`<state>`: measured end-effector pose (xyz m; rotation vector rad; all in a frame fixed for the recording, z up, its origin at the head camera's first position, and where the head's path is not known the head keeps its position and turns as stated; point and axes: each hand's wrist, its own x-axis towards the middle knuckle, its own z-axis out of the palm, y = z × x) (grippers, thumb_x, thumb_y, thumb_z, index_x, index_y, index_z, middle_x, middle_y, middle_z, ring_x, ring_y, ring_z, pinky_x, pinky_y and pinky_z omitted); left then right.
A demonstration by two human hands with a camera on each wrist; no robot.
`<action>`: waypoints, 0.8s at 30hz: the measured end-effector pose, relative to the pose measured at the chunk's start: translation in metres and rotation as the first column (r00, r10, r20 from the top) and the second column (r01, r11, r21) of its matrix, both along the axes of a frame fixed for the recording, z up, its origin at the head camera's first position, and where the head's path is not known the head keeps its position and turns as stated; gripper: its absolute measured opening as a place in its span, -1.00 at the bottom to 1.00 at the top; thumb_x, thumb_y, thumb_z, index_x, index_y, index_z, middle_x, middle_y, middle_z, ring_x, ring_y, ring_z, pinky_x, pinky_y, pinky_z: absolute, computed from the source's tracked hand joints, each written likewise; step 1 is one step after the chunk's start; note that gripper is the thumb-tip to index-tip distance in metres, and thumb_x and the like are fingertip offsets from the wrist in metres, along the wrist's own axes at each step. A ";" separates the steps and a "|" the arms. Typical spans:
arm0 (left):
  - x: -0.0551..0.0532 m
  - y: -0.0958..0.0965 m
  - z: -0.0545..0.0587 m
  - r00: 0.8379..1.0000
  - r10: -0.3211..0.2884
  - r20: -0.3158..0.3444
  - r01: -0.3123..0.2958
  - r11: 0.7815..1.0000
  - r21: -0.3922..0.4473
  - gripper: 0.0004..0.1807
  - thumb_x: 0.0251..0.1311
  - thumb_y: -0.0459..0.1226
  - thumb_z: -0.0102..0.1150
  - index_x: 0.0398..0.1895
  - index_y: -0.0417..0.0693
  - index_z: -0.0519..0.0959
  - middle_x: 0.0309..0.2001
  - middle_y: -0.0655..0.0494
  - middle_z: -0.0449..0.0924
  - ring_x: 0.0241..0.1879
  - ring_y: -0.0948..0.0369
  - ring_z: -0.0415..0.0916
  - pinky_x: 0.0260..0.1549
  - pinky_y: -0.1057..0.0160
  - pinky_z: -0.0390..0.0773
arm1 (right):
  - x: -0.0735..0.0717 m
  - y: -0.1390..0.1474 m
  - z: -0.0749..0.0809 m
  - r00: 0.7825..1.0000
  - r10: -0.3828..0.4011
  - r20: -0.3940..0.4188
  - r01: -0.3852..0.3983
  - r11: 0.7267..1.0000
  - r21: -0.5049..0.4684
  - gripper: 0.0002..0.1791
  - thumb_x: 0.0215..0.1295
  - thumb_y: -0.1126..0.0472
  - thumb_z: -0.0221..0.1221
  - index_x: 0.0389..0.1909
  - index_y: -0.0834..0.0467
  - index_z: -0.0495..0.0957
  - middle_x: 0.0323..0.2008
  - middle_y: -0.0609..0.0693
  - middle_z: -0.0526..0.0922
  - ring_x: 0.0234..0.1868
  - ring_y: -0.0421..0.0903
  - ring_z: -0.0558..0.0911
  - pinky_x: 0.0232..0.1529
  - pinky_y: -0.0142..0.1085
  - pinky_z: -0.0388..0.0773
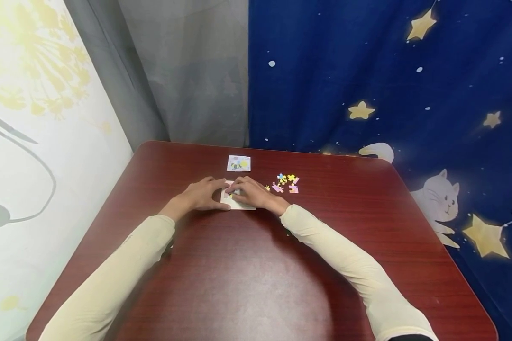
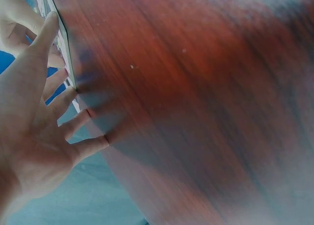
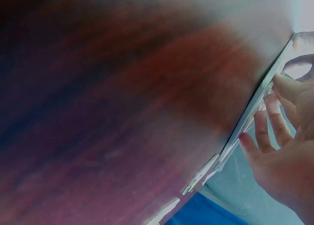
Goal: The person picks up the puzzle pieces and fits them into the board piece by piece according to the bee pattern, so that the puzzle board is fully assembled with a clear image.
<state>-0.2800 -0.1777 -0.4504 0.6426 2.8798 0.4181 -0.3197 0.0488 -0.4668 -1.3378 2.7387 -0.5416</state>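
A pale puzzle board (image 1: 243,206) lies flat on the table between the two hands. My left hand (image 1: 205,194) spreads at its left side, thumb at the near edge. In the left wrist view the left hand (image 2: 34,122) has its other fingers stretched out past the board. My right hand (image 1: 256,193) reaches over the board from the right, thumb and index finger bent together at a small puzzle piece (image 1: 236,192), partly hidden by the fingers. Seen from the right wrist, the right hand (image 3: 289,146) has its other fingers spread low along the board (image 3: 245,119).
A small picture card (image 1: 239,164) with a bee lies beyond the board. Several loose puzzle pieces (image 1: 293,189) are scattered right of the right hand. The red-brown table (image 1: 256,279) backs onto a grey curtain (image 1: 196,71) and a blue starry curtain (image 1: 324,71).
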 end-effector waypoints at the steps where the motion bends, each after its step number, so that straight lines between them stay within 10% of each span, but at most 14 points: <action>1: 0.000 0.000 0.000 1.000 0.001 0.002 -0.001 1.000 -0.001 0.05 0.11 0.37 0.35 0.58 0.08 0.32 0.50 -0.13 0.35 0.51 -0.18 0.17 0.19 -0.47 0.36 | 0.000 0.000 0.000 1.000 0.004 0.001 -0.004 1.000 0.000 -0.68 0.47 0.14 0.29 0.19 0.00 0.71 0.11 0.00 0.66 0.11 -0.02 0.54 0.14 -0.17 0.49; 24: 0.001 0.002 -0.001 0.999 0.026 0.029 -0.026 1.000 0.001 0.00 0.09 0.35 0.37 0.56 0.15 0.36 0.53 -0.11 0.29 0.52 -0.17 0.15 0.25 -0.44 0.30 | -0.020 0.041 0.020 0.992 -0.107 0.073 0.114 0.989 -0.093 -0.64 0.39 0.22 0.36 0.17 0.18 0.69 0.04 0.09 0.72 0.03 0.00 0.66 0.10 -0.16 0.56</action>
